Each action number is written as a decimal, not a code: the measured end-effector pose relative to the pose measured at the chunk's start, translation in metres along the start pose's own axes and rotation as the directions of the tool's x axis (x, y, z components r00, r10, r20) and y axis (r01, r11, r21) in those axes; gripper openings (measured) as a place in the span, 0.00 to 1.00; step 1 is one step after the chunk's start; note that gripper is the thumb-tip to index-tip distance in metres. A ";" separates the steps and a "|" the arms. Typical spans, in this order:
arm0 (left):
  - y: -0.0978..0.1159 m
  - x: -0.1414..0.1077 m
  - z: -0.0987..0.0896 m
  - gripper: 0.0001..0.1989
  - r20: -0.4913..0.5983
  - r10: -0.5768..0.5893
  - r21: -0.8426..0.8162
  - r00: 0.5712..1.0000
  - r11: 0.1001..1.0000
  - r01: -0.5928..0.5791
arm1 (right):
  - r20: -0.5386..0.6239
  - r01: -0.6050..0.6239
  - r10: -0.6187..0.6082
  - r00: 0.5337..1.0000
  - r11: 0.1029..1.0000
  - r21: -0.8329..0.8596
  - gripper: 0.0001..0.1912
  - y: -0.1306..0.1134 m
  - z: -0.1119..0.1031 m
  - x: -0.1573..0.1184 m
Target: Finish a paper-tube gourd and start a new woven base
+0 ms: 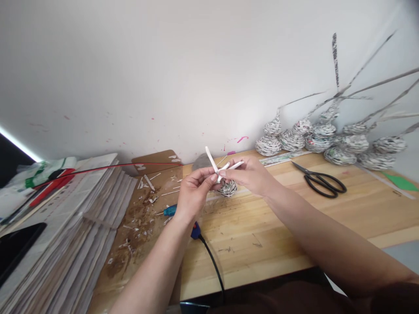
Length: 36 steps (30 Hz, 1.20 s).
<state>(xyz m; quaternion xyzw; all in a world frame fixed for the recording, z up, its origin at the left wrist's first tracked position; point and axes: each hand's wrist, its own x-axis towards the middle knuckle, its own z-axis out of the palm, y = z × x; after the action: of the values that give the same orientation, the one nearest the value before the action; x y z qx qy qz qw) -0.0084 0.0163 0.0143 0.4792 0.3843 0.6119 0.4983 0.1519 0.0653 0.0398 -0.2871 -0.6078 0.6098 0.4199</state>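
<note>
Centrally, above the bench (252,248), your left hand (193,188) and right hand (252,175), fingertips nearly closed, both pinch white paper strips (211,159) where they cross: one slants up leftward, two point rightward. Just below shows a woven piece (229,189) (joined or not, you cannot tell). Farther off, woven gourd shapes (270,145) stand by the wall (196,78).

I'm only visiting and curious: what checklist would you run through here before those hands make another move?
1. White strips held: ok, by left hand and right hand.
2. Scissors apart from the hands: ok, lying on the table to the right.
3. Blue tool cool: cannot tell; it is partly hidden behind the left wrist.
4. Brown board free of scraps: not ok, many are scattered there.
5. Woven pieces by the wall clear of the hands: ok.
</note>
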 end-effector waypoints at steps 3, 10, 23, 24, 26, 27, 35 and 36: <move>0.002 0.000 -0.001 0.11 0.009 -0.002 0.016 1.000 1.000 0.002 | -0.032 0.039 -0.039 0.999 0.999 -0.004 0.13 0.000 -0.001 -0.001; 0.002 -0.001 -0.001 0.10 0.007 0.085 -0.026 0.996 0.996 -0.085 | 0.011 -0.013 0.012 1.000 0.999 0.049 0.15 -0.001 0.003 -0.003; 0.006 0.000 0.000 0.10 -0.105 -0.011 -0.115 0.994 0.993 -0.001 | -0.013 0.127 -0.127 0.992 0.992 -0.010 0.11 -0.002 0.006 -0.002; 0.007 0.001 0.000 0.10 -0.113 -0.022 -0.129 0.993 0.992 0.007 | -0.018 0.174 -0.175 0.984 0.984 -0.035 0.11 0.000 0.006 -0.001; 0.009 0.001 -0.001 0.11 -0.122 -0.046 -0.148 0.992 0.989 0.028 | -0.011 0.299 -0.303 0.953 0.945 -0.136 0.10 0.002 0.006 -0.001; 0.010 0.002 -0.001 0.12 -0.123 -0.054 -0.155 0.991 0.987 0.035 | 0.004 0.362 -0.369 0.930 0.910 -0.200 0.09 0.002 0.006 -0.001; 0.014 0.002 -0.003 0.12 -0.073 -0.058 -0.172 0.996 0.984 0.045 | 0.248 0.559 -0.504 0.827 0.690 -0.460 0.13 -0.014 -0.001 0.005; 0.014 0.002 -0.004 0.12 -0.069 -0.059 -0.170 0.996 0.984 0.047 | 0.282 0.569 -0.497 0.821 0.665 -0.483 0.15 -0.016 -0.002 0.006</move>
<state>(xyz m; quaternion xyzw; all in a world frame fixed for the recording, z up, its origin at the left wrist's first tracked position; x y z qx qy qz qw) -0.0156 0.0155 0.0269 0.4023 0.3621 0.6457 0.5386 0.1535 0.0703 0.0560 -0.1651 -0.8381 0.2766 0.4403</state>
